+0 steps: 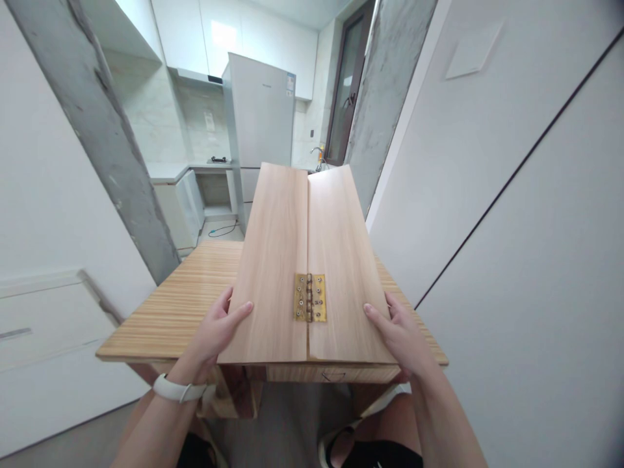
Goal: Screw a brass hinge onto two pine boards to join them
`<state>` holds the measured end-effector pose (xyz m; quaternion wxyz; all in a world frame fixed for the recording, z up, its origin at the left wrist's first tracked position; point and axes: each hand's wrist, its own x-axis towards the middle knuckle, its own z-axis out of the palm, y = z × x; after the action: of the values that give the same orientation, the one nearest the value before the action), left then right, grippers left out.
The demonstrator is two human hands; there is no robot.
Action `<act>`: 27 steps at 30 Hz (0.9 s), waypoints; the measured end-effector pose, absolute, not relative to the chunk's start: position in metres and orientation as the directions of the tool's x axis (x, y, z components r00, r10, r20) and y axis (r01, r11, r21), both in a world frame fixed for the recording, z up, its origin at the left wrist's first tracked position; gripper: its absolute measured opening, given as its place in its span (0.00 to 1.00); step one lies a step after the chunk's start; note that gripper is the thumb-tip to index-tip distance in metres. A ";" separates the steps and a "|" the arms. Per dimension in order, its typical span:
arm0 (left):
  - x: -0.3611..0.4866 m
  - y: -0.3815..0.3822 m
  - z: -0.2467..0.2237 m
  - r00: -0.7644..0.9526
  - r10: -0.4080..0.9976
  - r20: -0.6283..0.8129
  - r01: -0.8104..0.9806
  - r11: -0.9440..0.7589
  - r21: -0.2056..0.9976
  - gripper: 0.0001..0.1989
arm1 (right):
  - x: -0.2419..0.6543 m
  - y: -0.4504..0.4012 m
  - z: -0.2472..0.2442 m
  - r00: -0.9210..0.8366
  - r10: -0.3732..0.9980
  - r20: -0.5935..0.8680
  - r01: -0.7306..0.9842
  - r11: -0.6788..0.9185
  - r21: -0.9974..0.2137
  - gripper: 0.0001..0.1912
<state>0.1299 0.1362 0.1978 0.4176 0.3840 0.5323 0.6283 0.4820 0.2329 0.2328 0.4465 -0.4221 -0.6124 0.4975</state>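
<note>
Two light wooden boards, the left board (275,253) and the right board (341,240), lie side by side above the table, joined near their close end by a brass hinge (309,298) with several screws. A narrow gap runs between them. My left hand (219,328) grips the outer edge of the left board, thumb on top and fingers beneath. On the other side, my right hand (400,328) holds the right board's outer edge the same way. The fingers under the boards are mostly hidden.
Under the boards stands a striped wooden table (160,318) with a drawer (287,373) at its front. Beyond it are a fridge (263,117), a counter (168,172) and a tap (316,153). A white wall panel (511,227) rises close on the right.
</note>
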 end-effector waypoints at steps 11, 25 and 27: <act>0.128 0.142 0.179 -0.336 0.942 0.019 -0.166 -0.079 0.983 0.41 | 0.489 0.240 0.189 -0.246 0.969 -0.026 -0.152 -0.065 -0.986 0.35; 0.125 0.158 0.146 -0.293 0.947 -0.130 -0.210 0.069 0.975 0.31 | 0.486 0.262 0.139 -0.263 0.952 -0.159 -0.087 -0.187 -0.978 0.28; 0.125 0.161 0.141 -0.284 0.945 -0.161 -0.210 0.103 0.972 0.30 | 0.488 0.267 0.131 -0.263 0.949 -0.174 -0.065 -0.197 -0.978 0.27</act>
<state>0.1254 0.1611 0.1405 0.4970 0.3330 0.5517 0.5811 0.4877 0.2667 0.1311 0.4044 -0.4530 -0.4878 0.6272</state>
